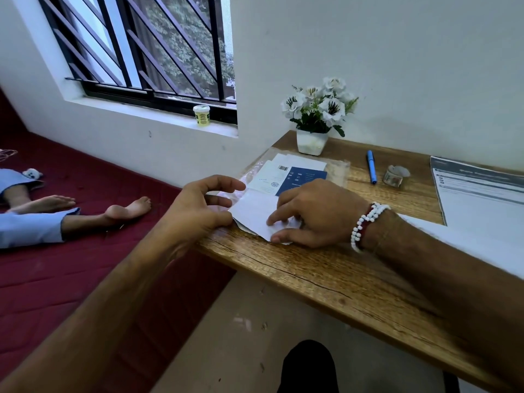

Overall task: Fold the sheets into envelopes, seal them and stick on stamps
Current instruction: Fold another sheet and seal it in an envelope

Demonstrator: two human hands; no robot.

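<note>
The white sheet [252, 211] lies part-folded at the left edge of the desk [312, 268], mid-frame; the right hand [314, 214] presses its near corner flat with index finger and thumb, gripping nothing; the left hand [198, 205] sits at its left corner, fingers loosely curled and empty, thumb just touching paper. To crease well, I judge, pin the layer with the left and run a right fingertip along the fold. Counted: one sheet in work; one blue pen [371, 170]; one tape roll [395, 177]; one clear packet [297, 177] of printed cards.
</note>
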